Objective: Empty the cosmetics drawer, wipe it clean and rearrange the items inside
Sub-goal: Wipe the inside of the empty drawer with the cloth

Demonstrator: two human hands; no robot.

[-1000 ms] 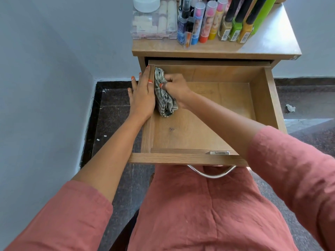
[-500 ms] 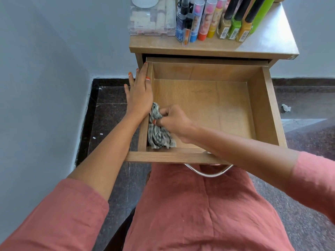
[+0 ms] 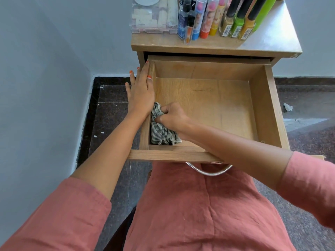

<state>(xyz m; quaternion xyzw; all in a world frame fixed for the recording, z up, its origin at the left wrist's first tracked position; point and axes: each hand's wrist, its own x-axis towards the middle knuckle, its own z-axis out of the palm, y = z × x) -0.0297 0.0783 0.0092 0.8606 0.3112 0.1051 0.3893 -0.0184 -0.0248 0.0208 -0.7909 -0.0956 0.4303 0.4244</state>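
Note:
The wooden drawer (image 3: pixel 270 105) stands pulled out over my lap, its bottom bare. My right hand (image 3: pixel 172 117) grips a crumpled grey striped cloth (image 3: pixel 161 133) in the drawer's near left corner, against the left wall. My left hand (image 3: pixel 140 93) lies flat with straight fingers along the outside and top of the left wall, steadying it. The cosmetics stand on the cabinet top (image 3: pixel 272 40): a clear plastic box (image 3: pixel 154 17), several tubes and sprays (image 3: pixel 197 19), and nail polish bottles (image 3: pixel 237 20).
A grey wall runs close along the left. The floor is dark stone, with a small crumpled white scrap (image 3: pixel 287 107) to the right of the drawer. A metal handle (image 3: pixel 208 171) sticks out from the drawer front above my lap.
My right hand dragged the cloth along the left wall from the far corner to the near corner. The left hand stayed on the wall.

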